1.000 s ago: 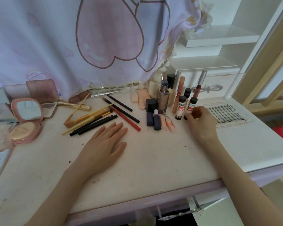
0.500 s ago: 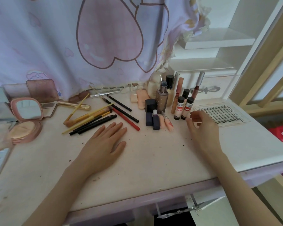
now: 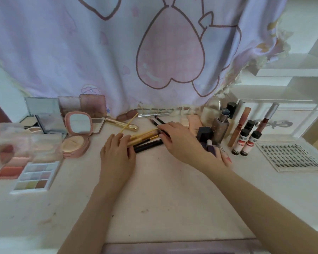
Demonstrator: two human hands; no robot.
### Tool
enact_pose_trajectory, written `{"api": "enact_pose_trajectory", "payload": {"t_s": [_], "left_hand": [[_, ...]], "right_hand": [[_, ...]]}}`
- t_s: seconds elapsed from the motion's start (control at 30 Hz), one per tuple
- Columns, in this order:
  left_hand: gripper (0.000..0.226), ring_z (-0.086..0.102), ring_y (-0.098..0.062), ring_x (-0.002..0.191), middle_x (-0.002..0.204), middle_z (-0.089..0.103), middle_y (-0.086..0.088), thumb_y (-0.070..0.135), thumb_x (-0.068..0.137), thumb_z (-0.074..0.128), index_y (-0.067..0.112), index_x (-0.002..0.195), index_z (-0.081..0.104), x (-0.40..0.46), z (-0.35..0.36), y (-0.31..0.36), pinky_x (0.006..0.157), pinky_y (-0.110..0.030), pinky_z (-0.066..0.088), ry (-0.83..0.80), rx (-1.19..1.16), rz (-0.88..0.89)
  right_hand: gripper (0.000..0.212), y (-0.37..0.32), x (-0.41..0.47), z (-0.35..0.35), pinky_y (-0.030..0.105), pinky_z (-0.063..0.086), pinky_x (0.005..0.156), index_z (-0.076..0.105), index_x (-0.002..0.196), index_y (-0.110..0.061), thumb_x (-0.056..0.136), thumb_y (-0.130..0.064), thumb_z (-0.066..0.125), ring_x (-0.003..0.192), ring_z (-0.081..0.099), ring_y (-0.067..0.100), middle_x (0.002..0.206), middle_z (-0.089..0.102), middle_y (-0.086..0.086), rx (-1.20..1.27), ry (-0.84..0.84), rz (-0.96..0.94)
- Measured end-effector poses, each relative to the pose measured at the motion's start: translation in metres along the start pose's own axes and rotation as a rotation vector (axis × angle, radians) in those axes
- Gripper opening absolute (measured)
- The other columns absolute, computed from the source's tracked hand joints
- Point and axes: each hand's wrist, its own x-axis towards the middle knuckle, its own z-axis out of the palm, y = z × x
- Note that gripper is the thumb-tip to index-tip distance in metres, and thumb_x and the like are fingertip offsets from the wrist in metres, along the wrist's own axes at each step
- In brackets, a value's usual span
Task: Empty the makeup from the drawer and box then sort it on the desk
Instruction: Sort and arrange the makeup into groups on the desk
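Gold-handled brushes and dark pencils [image 3: 147, 139] lie bunched on the pale desk [image 3: 163, 195]. My left hand [image 3: 117, 154] covers their left ends with its fingers curled over them. My right hand [image 3: 182, 142] reaches across from the right, and its fingertips pinch the right ends near the bristles. Behind that hand stand dark lipsticks [image 3: 205, 132], a foundation bottle [image 3: 221, 127], a lip gloss tube [image 3: 240, 125] and two small labelled bottles [image 3: 246, 143]. At the left are a pink mirror compact [image 3: 77, 136], an eyeshadow palette [image 3: 35, 177] and blush palettes [image 3: 11, 162].
A false-lash tray [image 3: 290, 156] lies at the right. A gold tube [image 3: 121, 123] lies behind the brushes. A heart-print curtain [image 3: 154, 52] hangs along the desk's back edge, with white shelves [image 3: 292, 72] at the right. A drawer edge [image 3: 173, 249] shows below the desk front.
My right hand left the small bottles and crossed left to the pencils' right ends. My left hand moved forward off the bare desk onto their left ends. The camera swung left.
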Motion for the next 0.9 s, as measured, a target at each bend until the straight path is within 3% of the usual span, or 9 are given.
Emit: {"api": "enact_pose_trajectory", "payload": {"t_s": [0.07,0.17,0.27,0.4,0.47,0.57,0.7,0.8,0.9], "left_hand": [[0.040,0.033,-0.034,0.133,0.137,0.046,-0.014,0.025,0.091,0.045,0.009,0.127,0.052,-0.002,0.006,-0.001,0.105,-0.051,0.028,-0.042,0.079,-0.015],[0.063,0.031,-0.031,0.136,0.143,0.041,-0.012,0.045,0.087,0.017,0.013,0.132,0.049,-0.003,0.005,0.002,0.105,-0.053,0.027,-0.144,0.164,0.045],[0.077,0.016,-0.023,0.142,0.152,0.024,-0.007,0.048,0.081,-0.004,0.019,0.142,0.034,-0.002,0.005,0.001,0.112,-0.047,0.015,-0.223,0.209,0.019],[0.052,0.051,-0.031,0.122,0.129,0.056,-0.014,0.036,0.089,0.027,0.012,0.120,0.060,0.000,0.008,0.001,0.093,-0.056,0.041,-0.169,0.265,0.032],[0.049,0.052,-0.032,0.120,0.127,0.058,-0.013,0.035,0.088,0.030,0.012,0.118,0.062,0.000,0.009,-0.001,0.091,-0.056,0.042,-0.150,0.273,0.028],[0.049,0.051,-0.033,0.121,0.127,0.058,-0.013,0.035,0.088,0.030,0.012,0.119,0.061,-0.001,0.008,0.001,0.093,-0.056,0.041,-0.144,0.269,0.036],[0.050,0.050,-0.033,0.122,0.129,0.057,-0.012,0.036,0.089,0.028,0.013,0.120,0.061,0.001,0.010,-0.003,0.093,-0.055,0.041,-0.158,0.267,0.035],[0.059,0.035,-0.030,0.134,0.142,0.044,-0.010,0.041,0.091,0.016,0.017,0.132,0.049,-0.001,0.008,-0.002,0.104,-0.052,0.031,-0.179,0.245,0.015],[0.057,0.001,-0.022,0.144,0.156,0.010,-0.001,0.043,0.095,0.003,0.025,0.147,0.017,-0.001,0.007,0.001,0.114,-0.043,0.007,-0.218,0.249,0.004]], "right_hand": [[0.034,-0.002,0.029,0.015,0.038,0.039,0.095,0.051,0.130,-0.015,0.098,-0.024,0.040,0.114,0.048,0.024,0.125,0.055,0.006,-0.034,-0.076,0.036],[0.033,-0.008,0.068,0.033,0.040,0.041,0.095,0.055,0.124,-0.014,0.097,-0.025,0.041,0.114,0.051,0.027,0.121,0.058,0.009,-0.091,-0.135,0.055],[0.036,-0.016,0.093,0.043,0.037,0.043,0.093,0.056,0.124,-0.015,0.095,-0.033,0.046,0.113,0.052,0.025,0.121,0.059,0.008,-0.143,-0.204,0.067],[0.034,-0.020,0.105,0.055,0.035,0.046,0.084,0.065,0.106,-0.011,0.091,-0.038,0.050,0.102,0.057,0.025,0.108,0.063,0.007,-0.173,-0.246,0.061],[0.030,-0.019,0.104,0.060,0.034,0.046,0.079,0.067,0.097,-0.011,0.088,-0.037,0.053,0.099,0.057,0.025,0.101,0.062,0.007,-0.136,-0.229,0.058],[0.028,-0.017,0.102,0.065,0.038,0.046,0.084,0.067,0.099,-0.012,0.087,-0.035,0.055,0.104,0.053,0.026,0.107,0.059,0.007,-0.116,-0.223,0.062],[0.025,-0.015,0.103,0.058,0.040,0.048,0.085,0.068,0.097,-0.011,0.088,-0.030,0.055,0.097,0.057,0.026,0.100,0.065,0.009,0.029,-0.199,0.147],[0.023,-0.009,0.102,0.040,0.029,0.043,0.080,0.064,0.103,-0.008,0.090,-0.024,0.055,0.095,0.057,0.020,0.098,0.062,0.004,0.242,-0.146,0.240],[0.024,0.003,0.097,0.021,0.023,0.036,0.075,0.059,0.107,-0.008,0.091,-0.025,0.053,0.091,0.053,0.017,0.100,0.061,0.004,0.309,-0.058,0.313]]}}
